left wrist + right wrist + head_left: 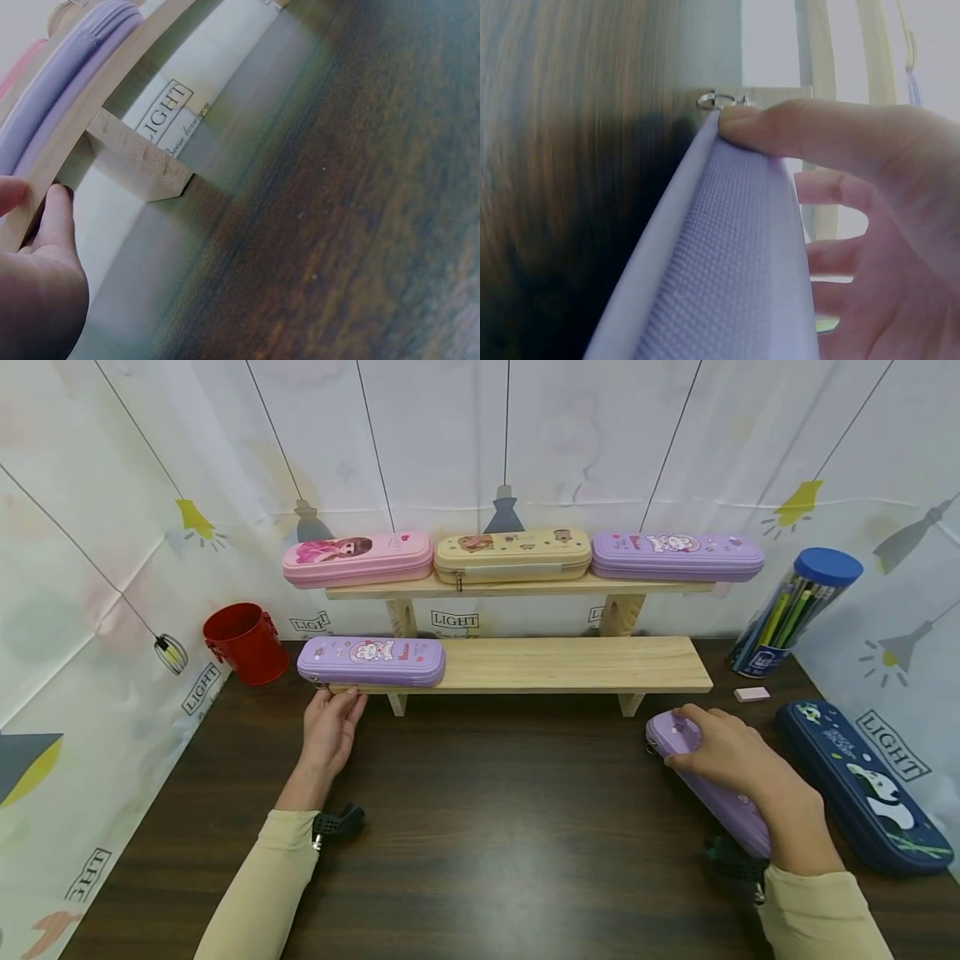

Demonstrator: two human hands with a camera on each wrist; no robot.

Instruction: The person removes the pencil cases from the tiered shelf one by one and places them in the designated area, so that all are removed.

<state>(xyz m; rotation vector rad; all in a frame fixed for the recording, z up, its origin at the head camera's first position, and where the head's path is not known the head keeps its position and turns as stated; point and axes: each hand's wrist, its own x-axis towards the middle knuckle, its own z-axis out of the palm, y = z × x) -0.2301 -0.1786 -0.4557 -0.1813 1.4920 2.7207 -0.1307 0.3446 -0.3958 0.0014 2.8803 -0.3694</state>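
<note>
At the left end of the lower board of a wooden shelf (570, 665), my left hand (330, 731) pinches the board's edge; the left wrist view shows fingers above and below it. Just above that hand, a purple pencil case (371, 662) lies on the board, its end overhanging slightly. On the right, my right hand (731, 752) grips another purple pencil case (723, 810) across its upper part. In the right wrist view the thumb (780, 131) presses near the zipper pull (716, 100). The palm covers part of this case's top.
Pink (360, 560), cream (517, 556) and purple (675, 556) cases line the upper board. A red bucket (247, 643) stands left. At right are a pencil tube with a blue lid (795, 610), a pink eraser (752, 693) and a navy panda case (862, 785).
</note>
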